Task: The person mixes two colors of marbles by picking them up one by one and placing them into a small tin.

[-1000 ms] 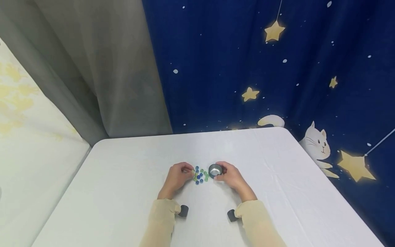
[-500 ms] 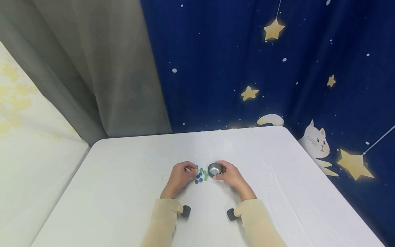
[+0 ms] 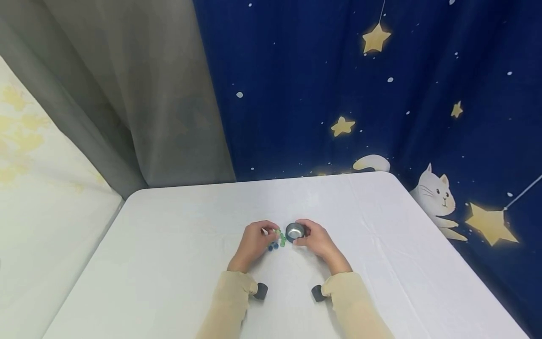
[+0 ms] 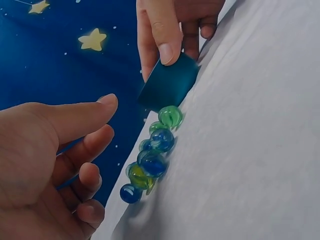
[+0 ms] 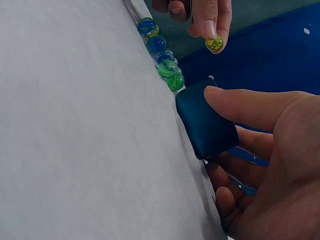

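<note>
Between thumb and index finger, my left hand pinches a yellow marble, which shows plainly in the right wrist view. It is raised above the other marbles, to the left of the cup. My right hand grips a small round metal cup, silvery inside and dark teal outside, thumb on the near side. The cup stands upright on the table. Just left of it lie several glass marbles in blue, green and yellow, close together. In the head view the left fingers hide part of this cluster.
A white-covered table lies under both hands. Behind it hang a grey curtain and a dark blue curtain with stars and a cat. A black wrist-worn piece sits at the left cuff, another black piece at the right.
My left hand has come in over the left side of the marbles and moved right toward the cup, with the yellow marble pinched. The right hand and cup stay in place.
</note>
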{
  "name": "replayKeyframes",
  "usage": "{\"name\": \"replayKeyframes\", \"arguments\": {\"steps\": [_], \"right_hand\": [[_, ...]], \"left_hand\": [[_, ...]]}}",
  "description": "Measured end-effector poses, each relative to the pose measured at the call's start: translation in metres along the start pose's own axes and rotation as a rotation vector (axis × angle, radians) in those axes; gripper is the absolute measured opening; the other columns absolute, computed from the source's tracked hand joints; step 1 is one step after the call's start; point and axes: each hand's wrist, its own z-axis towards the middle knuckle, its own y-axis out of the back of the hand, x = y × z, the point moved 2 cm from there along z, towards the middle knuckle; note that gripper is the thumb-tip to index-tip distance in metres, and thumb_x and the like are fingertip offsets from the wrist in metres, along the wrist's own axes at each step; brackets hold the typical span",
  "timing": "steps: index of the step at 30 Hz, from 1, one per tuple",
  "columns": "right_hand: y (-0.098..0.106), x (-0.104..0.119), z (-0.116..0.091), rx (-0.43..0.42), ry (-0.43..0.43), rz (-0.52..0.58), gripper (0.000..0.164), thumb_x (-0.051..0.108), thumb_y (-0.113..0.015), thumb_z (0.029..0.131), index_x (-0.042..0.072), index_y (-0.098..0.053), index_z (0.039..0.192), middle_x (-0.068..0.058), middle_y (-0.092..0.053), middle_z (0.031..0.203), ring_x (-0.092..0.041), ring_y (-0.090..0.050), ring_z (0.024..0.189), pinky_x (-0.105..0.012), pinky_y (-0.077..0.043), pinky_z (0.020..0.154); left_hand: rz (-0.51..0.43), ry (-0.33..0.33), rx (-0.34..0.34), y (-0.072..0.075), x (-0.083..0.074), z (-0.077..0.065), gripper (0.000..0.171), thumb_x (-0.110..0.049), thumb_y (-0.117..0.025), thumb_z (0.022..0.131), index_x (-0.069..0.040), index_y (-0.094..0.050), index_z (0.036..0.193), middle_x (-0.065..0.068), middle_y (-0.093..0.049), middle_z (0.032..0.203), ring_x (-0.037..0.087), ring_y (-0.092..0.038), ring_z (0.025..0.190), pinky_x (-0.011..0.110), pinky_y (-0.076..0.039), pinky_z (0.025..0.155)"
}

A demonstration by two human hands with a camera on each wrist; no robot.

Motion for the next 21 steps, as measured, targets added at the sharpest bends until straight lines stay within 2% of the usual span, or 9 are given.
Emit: {"name": "replayKeyframes", "arguments": {"steps": [9,21], "right_hand": [[0.001,0.002,0.000,-0.001,0.006,-0.007,0.058,0.007,-0.079,0.077,0.012,-0.059,0.132,-0.012,-0.059,0.130,-0.032,-0.053,0.122,-0.052,-0.039,0.100],[0.001,0.002,0.000,0.002,0.027,-0.001,0.057,0.008,-0.080,0.076,0.011,-0.061,0.129,-0.011,-0.062,0.127,-0.031,-0.056,0.118,-0.050,-0.042,0.098]], "left_hand": [[0.002,-0.024,-0.038,-0.007,-0.004,0.002,0.016,-0.010,-0.076,0.082,-0.017,-0.075,0.097,-0.009,-0.058,0.076,0.012,-0.053,0.075,0.029,-0.046,0.070],[0.051,-0.019,-0.034,-0.018,-0.008,0.000,0.018,-0.017,-0.078,0.082,-0.019,-0.075,0.100,-0.010,-0.057,0.076,0.009,-0.051,0.070,0.026,-0.045,0.065]]}}
